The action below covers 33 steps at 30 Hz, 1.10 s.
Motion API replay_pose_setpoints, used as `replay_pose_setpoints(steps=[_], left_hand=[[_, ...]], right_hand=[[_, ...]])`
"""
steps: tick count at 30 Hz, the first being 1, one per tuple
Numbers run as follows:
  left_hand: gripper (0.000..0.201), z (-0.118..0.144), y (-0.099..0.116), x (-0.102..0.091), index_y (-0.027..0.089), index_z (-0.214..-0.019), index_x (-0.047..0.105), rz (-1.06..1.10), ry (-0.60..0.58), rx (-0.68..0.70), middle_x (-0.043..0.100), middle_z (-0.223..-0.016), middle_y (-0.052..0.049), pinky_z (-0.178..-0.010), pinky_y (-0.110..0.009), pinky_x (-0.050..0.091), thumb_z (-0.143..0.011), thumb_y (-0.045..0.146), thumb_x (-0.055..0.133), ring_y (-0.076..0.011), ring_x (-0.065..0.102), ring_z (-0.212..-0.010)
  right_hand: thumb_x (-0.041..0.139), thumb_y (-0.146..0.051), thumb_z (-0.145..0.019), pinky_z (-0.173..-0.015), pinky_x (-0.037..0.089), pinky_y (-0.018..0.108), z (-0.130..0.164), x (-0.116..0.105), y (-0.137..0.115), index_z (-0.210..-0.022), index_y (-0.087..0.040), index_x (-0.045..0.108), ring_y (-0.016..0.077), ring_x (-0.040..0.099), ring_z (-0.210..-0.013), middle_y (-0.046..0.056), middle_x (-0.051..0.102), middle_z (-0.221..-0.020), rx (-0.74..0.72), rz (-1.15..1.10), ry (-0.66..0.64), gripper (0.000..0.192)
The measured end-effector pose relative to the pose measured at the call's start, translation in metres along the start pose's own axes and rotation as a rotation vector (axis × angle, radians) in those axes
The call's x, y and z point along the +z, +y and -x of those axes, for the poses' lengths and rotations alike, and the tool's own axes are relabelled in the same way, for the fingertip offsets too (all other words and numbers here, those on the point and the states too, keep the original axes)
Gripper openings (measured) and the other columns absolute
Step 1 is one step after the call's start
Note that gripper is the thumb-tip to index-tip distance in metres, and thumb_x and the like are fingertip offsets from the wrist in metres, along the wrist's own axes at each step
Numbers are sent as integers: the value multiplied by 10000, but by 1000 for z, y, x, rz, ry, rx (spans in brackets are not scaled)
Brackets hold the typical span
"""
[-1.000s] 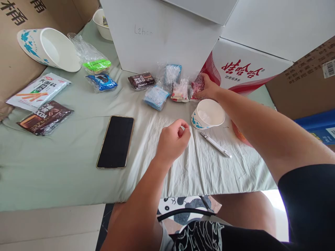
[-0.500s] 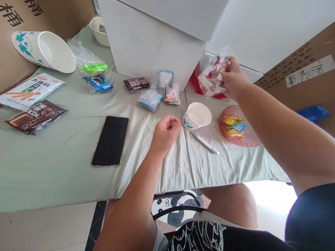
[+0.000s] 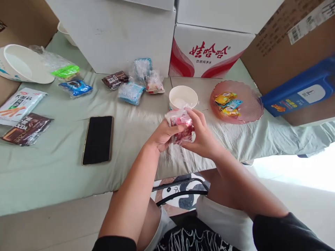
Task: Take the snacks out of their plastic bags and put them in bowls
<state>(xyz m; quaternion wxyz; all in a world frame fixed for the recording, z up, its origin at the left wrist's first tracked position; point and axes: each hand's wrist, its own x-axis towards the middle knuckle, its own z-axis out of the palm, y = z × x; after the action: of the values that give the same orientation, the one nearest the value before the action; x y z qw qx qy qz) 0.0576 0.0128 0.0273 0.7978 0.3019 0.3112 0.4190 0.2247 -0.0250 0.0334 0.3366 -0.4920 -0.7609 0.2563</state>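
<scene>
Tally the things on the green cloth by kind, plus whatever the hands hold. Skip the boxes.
Snack packets: 9, one red in the left hand and right hand
Paper bowls: 2
Phone: 1
Pink plate: 1, candies on it
Total: 13

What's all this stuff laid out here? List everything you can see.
red-and-clear snack packet: 1, held in both hands
paper cup: 1, white, behind the hands
pink plate: 1, right, holding wrapped candies
phone: 1, black, left of the hands
small snack packets: several, blue, brown, green, clear, along the back
flat snack packs: 2, white and brown, far left
large paper bowl: 1, white, tipped, back left
cardboard boxes: several, white, red-white, brown, behind
green cloth: 1, covers the surface
left hand: 1, gripping packet
right hand: 1, gripping packet
</scene>
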Motion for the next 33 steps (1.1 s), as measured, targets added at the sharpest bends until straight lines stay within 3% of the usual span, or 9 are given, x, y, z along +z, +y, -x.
replay_pose_setpoints(steps=[4, 8, 13, 16, 19, 22, 27, 30, 33], left_hand=[[477, -7, 1, -5, 178, -1043, 711, 59, 152, 8, 798, -897, -24, -737, -305, 622, -620, 312, 884, -215, 775, -824], [358, -4, 9, -11, 183, -1049, 715, 150, 213, -31, 799, -851, -21, -768, -348, 641, -723, 326, 759, -248, 795, -889], [359, -4, -1, -4, 155, -1020, 740, 189, 102, -217, 799, -817, -31, -678, -336, 638, -696, 301, 793, -229, 775, -760], [330, -8, -16, -1, 151, -1003, 747, 129, 56, -309, 788, -794, -41, -711, -320, 627, -717, 298, 823, -234, 778, -788], [346, -10, -27, 0, 175, -1031, 744, 58, 73, -237, 791, -872, -17, -758, -277, 605, -707, 226, 855, -192, 769, -832], [454, -9, -31, 0, 186, -1101, 726, -37, 17, -138, 785, -928, -18, -771, -292, 601, -691, 268, 904, -195, 765, -857], [660, -7, -29, -3, 231, -1211, 622, -140, 56, 0, 789, -1097, -39, -944, -389, 602, -648, 287, 962, -254, 766, -1056], [706, -7, -29, -8, 248, -1218, 592, -191, 80, 58, 773, -1207, -55, -1011, -435, 593, -629, 308, 977, -282, 743, -1163], [714, -6, -28, -13, 243, -1214, 606, -253, 74, 74, 778, -1201, -64, -970, -440, 614, -616, 349, 983, -299, 750, -1141]], right_hand=[[651, -406, -899, -1172, 507, 563, 17, -1, 21, -1665, -359, 167, 356, 393, -1558, 117, 226, -1744, -175, -294, 1, 907], [498, -296, -973, -1195, 485, 578, 28, -3, 43, -1611, -366, 357, 324, 485, -1496, 91, 478, -1611, -255, -307, 95, 657], [650, -204, -937, -1249, 415, 613, 29, 5, 55, -1565, -439, 453, 347, 363, -1577, 45, 317, -1704, -356, 40, 142, 699], [721, -272, -937, -1287, 341, 628, 30, 8, 50, -1396, -441, 644, 363, 324, -1589, -6, 310, -1707, -376, 49, 104, 495], [770, -360, -915, -1302, 310, 631, 31, 5, 43, -1139, -387, 795, 371, 354, -1563, -15, 435, -1635, -345, 8, 33, 227], [747, -383, -924, -1314, 316, 593, 31, 2, 39, -1012, -330, 830, 355, 420, -1516, 21, 506, -1574, -260, -58, 18, 132], [702, -445, -940, -1262, 405, 587, 29, 6, 38, -1042, -312, 776, 340, 436, -1508, 52, 469, -1533, -87, -196, 156, 184], [767, -524, -884, -1265, 393, 603, 27, 13, 39, -1264, -304, 655, 358, 357, -1565, 96, 388, -1589, 35, -302, 212, 454], [787, -581, -854, -1208, 470, 573, 23, 18, 40, -1493, -320, 438, 359, 366, -1561, 136, 354, -1635, 106, -499, 165, 774]])
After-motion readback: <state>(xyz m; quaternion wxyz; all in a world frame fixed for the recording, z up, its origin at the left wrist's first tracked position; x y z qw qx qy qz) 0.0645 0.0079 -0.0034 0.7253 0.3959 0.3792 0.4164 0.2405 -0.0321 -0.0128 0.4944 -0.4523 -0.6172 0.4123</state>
